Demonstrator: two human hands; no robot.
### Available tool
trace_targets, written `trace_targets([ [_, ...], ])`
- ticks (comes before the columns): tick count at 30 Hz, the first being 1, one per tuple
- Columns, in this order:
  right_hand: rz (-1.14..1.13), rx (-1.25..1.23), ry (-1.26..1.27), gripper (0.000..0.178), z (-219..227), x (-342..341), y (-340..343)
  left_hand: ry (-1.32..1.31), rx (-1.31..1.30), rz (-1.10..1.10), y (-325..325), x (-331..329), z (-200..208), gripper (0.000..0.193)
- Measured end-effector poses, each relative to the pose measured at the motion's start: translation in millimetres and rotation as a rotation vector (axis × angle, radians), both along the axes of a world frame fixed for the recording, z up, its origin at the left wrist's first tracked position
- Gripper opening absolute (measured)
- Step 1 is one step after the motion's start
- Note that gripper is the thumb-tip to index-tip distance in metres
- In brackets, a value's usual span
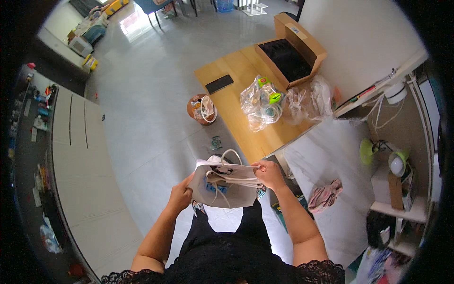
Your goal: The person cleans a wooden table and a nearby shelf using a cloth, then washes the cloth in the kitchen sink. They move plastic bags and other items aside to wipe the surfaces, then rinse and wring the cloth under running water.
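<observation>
A white paper bag with white rope handles hangs open-topped in front of my legs. My left hand grips its left edge, fingers closed on the paper. At the opposite upper corner my right hand is closed round the bag's rim. Down inside the bag, partly behind the rope handle, lies a small blue item whose kind I cannot make out. One rope handle loops up above the far rim.
A wooden table stands ahead to the right, bearing a black phone, clear plastic bags and an open cardboard box. A brown round bin is beside it. A pink cloth lies on the white surface at right.
</observation>
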State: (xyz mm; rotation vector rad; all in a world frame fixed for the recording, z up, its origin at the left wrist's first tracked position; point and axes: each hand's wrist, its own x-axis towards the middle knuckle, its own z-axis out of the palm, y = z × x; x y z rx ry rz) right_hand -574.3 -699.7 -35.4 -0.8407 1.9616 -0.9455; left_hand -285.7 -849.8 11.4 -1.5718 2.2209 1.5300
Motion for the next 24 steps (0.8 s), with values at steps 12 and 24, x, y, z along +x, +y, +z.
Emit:
trace_targets([
  [12, -0.443, 0.036, 0.271, 0.042, -42, 81, 60, 0.235, 0.486, 0.227, -71, 116, -15, 0.054],
  [24, -0.932, 0.79, 0.864, 0.063, -106, -120, 200, 0.043, 0.478, 0.103, -87, 22, -39, 0.046],
])
